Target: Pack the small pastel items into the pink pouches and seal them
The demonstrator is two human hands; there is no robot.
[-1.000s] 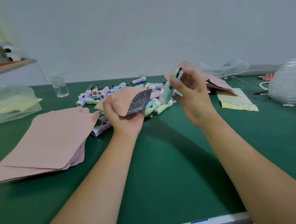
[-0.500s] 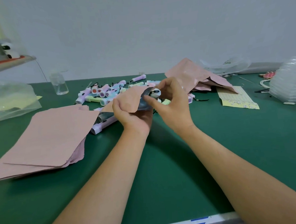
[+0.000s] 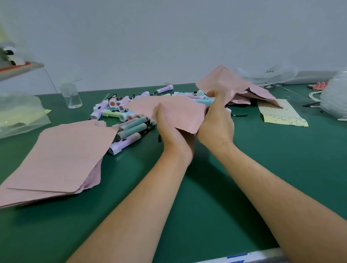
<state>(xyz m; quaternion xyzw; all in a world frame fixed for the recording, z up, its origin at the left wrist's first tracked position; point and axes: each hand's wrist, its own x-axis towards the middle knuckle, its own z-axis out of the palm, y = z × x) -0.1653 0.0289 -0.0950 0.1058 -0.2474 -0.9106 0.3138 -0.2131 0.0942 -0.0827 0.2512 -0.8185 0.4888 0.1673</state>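
A pink pouch (image 3: 179, 113) is held above the green table (image 3: 211, 185) between both hands. My left hand (image 3: 171, 129) grips its near left edge, thumb on top. My right hand (image 3: 216, 119) pinches its right end, fingers curled round the edge. The item pushed in earlier is hidden inside. Behind the pouch lies a pile of small pastel flashlight-like items (image 3: 128, 121) in lilac, mint and pink, with black cords. A stack of flat pink pouches (image 3: 63, 157) lies at the left.
More pink pouches (image 3: 236, 87) lie heaped behind my right hand. A yellow patterned sheet (image 3: 280, 113) lies to the right, clear plastic stacks (image 3: 339, 94) at the far right. A clear bottle (image 3: 71, 94) and a plastic bag (image 3: 13, 115) sit at the back left.
My right hand carried a mint item to the pouch mouth and pushed it in. Both hands now hold the pouch, whose open silver mouth no longer shows.
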